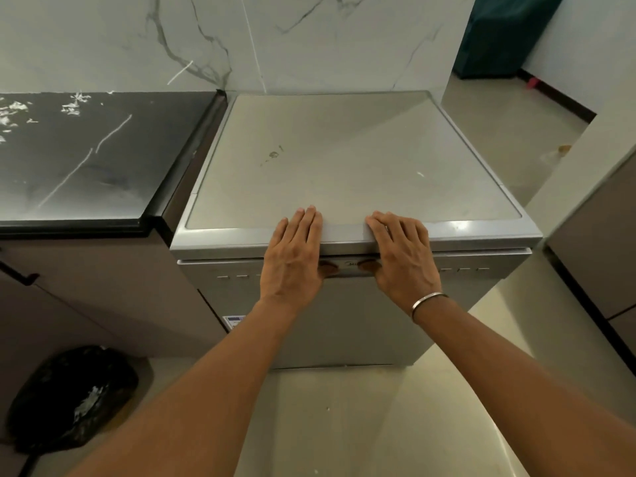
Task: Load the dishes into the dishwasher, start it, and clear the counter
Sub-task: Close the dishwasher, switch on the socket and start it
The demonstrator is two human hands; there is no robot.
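The dishwasher (344, 160) is seen from above, and its door (361, 321) is shut. The door's top edge runs from left to right, and it lies just under both grips. The left grip (292, 256) and the right grip (402, 256) are laid side by side on the front edge of the dishwasher's top, near its middle and a little apart from each other. The fingers are stretched out over the top, and nothing is held in them. The thumbs (328, 269) are tucked down against the strip at the top of the door. Both grips are equally near the door. It is judged that the door is to be opened next, and that it will need to be pulled out toward the person and down. Whether dishes are inside cannot be told. To the left of the dishwasher the dark counter (86, 160) is found, with white scraps (74, 105) on it. On the floor, down and to the left of the dishwasher, a black bag (72, 397) is lying.
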